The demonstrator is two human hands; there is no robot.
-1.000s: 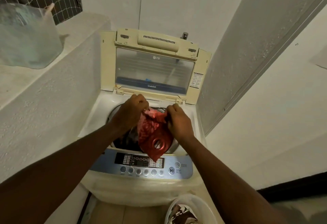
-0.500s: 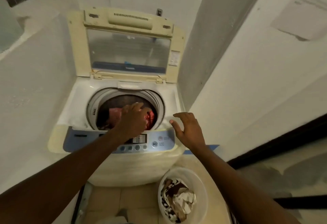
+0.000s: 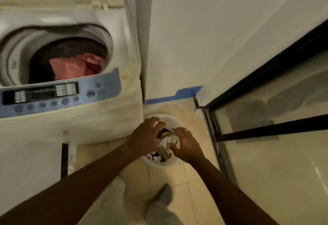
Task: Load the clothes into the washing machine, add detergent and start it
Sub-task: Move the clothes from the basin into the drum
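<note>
The beige tiled floor (image 3: 193, 185) carries the top-loading washing machine (image 3: 71, 121), which stands at the left against the wall. A round white laundry basket (image 3: 160, 164) sits on the tiles just beside the machine's front right corner, holding crumpled white and dark clothes (image 3: 165, 146). A strip of blue tape (image 3: 173, 96) runs along the floor's edge at the wall behind the basket.

Washing machine (image 3: 110, 121) cut by left edge, motion-blurred; panel labels (image 3: 40, 94) unreadable; hands hide much of basket (image 3: 166, 162).

red cloth (image 3: 76, 67) in cream washer (image 3: 113, 118), blue panel (image 3: 106, 89); white basket (image 3: 165, 163).
</note>
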